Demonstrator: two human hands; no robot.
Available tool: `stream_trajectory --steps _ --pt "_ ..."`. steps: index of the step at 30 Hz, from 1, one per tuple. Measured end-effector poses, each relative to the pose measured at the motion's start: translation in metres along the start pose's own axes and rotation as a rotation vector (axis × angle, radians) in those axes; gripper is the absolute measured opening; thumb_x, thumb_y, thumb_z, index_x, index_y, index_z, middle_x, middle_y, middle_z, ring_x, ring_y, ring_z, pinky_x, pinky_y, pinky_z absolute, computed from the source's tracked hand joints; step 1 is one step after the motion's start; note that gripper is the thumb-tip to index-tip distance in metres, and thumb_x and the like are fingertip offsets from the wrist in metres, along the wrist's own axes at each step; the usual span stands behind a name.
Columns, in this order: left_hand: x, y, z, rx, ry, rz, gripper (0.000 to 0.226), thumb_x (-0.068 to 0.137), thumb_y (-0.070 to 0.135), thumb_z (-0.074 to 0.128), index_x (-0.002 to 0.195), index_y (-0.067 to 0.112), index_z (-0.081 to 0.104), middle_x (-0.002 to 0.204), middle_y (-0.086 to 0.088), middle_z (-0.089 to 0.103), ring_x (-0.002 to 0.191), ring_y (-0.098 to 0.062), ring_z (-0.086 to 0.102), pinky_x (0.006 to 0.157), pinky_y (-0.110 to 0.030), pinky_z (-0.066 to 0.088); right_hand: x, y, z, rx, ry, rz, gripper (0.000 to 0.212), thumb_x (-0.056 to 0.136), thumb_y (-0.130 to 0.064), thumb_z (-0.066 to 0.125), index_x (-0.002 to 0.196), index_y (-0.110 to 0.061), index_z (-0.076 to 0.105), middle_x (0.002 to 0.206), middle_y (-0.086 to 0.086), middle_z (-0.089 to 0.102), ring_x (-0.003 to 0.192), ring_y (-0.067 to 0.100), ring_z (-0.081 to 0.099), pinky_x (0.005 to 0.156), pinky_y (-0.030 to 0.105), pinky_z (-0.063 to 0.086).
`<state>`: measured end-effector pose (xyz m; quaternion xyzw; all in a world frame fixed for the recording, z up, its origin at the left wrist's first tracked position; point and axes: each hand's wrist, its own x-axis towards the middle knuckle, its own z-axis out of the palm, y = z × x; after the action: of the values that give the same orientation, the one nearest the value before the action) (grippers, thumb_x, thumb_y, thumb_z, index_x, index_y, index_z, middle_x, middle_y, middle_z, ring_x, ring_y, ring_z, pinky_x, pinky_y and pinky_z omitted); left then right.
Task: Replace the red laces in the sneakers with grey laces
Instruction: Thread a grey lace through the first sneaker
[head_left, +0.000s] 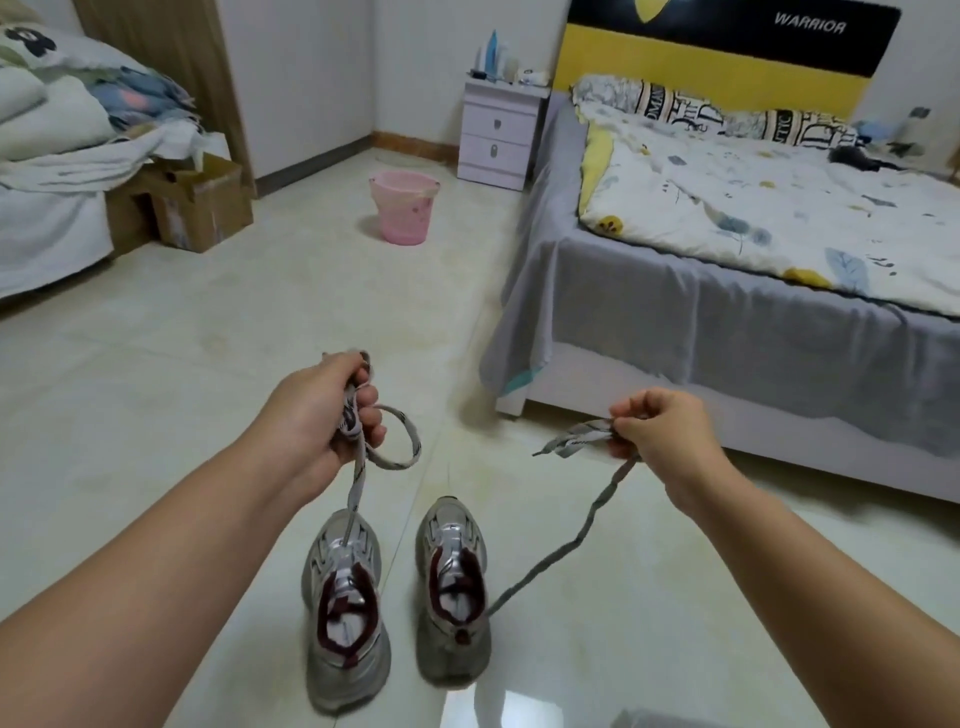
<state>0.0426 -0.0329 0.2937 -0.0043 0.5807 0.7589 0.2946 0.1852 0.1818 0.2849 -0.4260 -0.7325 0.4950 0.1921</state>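
Note:
Two grey and silver sneakers with dark red lining stand side by side on the tiled floor, the left sneaker (345, 603) and the right sneaker (454, 587). My left hand (324, 410) grips a speckled grey lace (400, 457) that loops beside the fingers and runs taut down into the left sneaker's front eyelets. My right hand (660, 431) pinches a bunched plain grey lace (576, 540), whose end sticks out to the left and whose length trails down past the right sneaker's heel. No red lace is visible.
A bed (727, 332) with a grey sheet and floral quilt fills the right. A pink bucket (402, 208) stands on the floor ahead, a white nightstand (496, 135) behind it. Cardboard boxes (197, 208) and piled bedding lie at the left.

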Motion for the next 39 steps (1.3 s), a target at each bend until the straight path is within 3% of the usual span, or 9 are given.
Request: stream_trajectory --steps 6,13,19,23,26,30,32,36,39 --pt "0.007 -0.025 0.012 0.446 -0.039 0.031 0.02 0.093 0.018 0.045 0.074 0.013 0.052 0.061 -0.002 0.048 0.042 -0.012 0.046 0.051 -0.025 0.044 0.037 0.025 -0.016 -0.184 0.135 0.001 0.034 0.084 0.012 0.046 0.065 -0.015 0.056 0.067 0.008 0.06 0.074 0.033 0.064 0.082 0.049 0.054" --pt "0.015 -0.039 0.025 0.619 -0.062 0.033 0.02 0.091 0.015 0.047 0.073 0.012 0.053 0.065 -0.003 0.053 0.048 -0.012 0.051 0.047 -0.02 0.041 0.064 0.018 -0.046 -0.176 0.33 -0.129 0.027 0.09 0.008 0.043 0.081 -0.01 0.061 0.087 0.01 0.063 0.067 0.016 0.058 0.06 0.023 0.046" --pt "0.02 -0.048 0.034 0.686 -0.075 0.03 0.021 0.091 0.015 0.049 0.07 0.013 0.051 0.064 -0.003 0.055 0.046 -0.01 0.052 0.036 -0.014 0.036 0.073 0.02 -0.052 -0.167 0.453 -0.167 0.033 0.09 0.005 0.038 0.077 -0.014 0.061 0.086 0.005 0.063 0.085 0.023 0.06 0.081 0.038 0.052" --pt "0.02 -0.055 0.039 0.73 -0.1 0.023 0.021 0.091 0.014 0.049 0.07 0.012 0.052 0.063 -0.004 0.056 0.044 -0.01 0.052 0.032 -0.013 0.032 0.077 0.036 -0.044 -0.14 0.207 -0.045 0.036 0.089 0.008 0.042 0.07 -0.017 0.059 0.079 0.003 0.06 0.087 0.024 0.06 0.085 0.036 0.052" --pt "0.019 -0.06 0.043 0.733 -0.114 0.007 0.017 0.092 0.015 0.05 0.079 0.009 0.057 0.069 -0.006 0.06 0.045 -0.01 0.055 0.032 -0.012 0.033 0.079 0.061 -0.037 -0.373 -0.023 0.041 0.02 0.091 -0.001 0.05 0.099 -0.009 0.066 0.104 0.012 0.065 0.102 0.029 0.058 0.088 0.035 0.046" --pt "0.017 -0.063 0.046 0.715 -0.19 -0.011 0.014 0.092 0.014 0.053 0.084 0.006 0.062 0.077 -0.009 0.066 0.059 -0.017 0.061 0.046 -0.019 0.049 0.071 0.065 -0.037 -0.692 -0.234 0.096 0.034 0.092 -0.008 0.053 0.125 -0.006 0.056 0.128 0.012 0.057 0.116 0.028 0.053 0.096 0.032 0.041" --pt "0.016 -0.064 0.047 0.672 -0.25 -0.028 0.014 0.09 0.011 0.055 0.086 0.001 0.063 0.078 -0.015 0.065 0.063 -0.023 0.06 0.063 -0.032 0.052 0.06 0.052 -0.034 -0.627 -0.313 0.082 0.032 0.092 -0.011 0.053 0.123 -0.007 0.057 0.123 0.011 0.06 0.109 0.026 0.058 0.095 0.034 0.045" --pt "0.011 -0.063 0.052 0.532 -0.35 -0.082 0.012 0.089 0.007 0.055 0.088 0.003 0.067 0.083 -0.015 0.064 0.072 -0.021 0.058 0.079 -0.034 0.049 0.02 0.015 -0.013 -0.241 -0.7 0.08 0.031 0.091 -0.025 0.056 0.12 -0.014 0.054 0.119 0.009 0.061 0.106 0.022 0.06 0.092 0.037 0.05" --pt "0.006 -0.06 0.054 0.476 -0.382 -0.1 0.013 0.089 0.008 0.055 0.088 0.006 0.067 0.098 -0.021 0.064 0.084 -0.024 0.06 0.092 -0.041 0.045 -0.006 0.005 0.015 -0.246 -0.846 0.02 0.036 0.086 -0.024 0.063 0.119 -0.011 0.055 0.103 0.009 0.068 0.089 0.017 0.066 0.076 0.028 0.053"
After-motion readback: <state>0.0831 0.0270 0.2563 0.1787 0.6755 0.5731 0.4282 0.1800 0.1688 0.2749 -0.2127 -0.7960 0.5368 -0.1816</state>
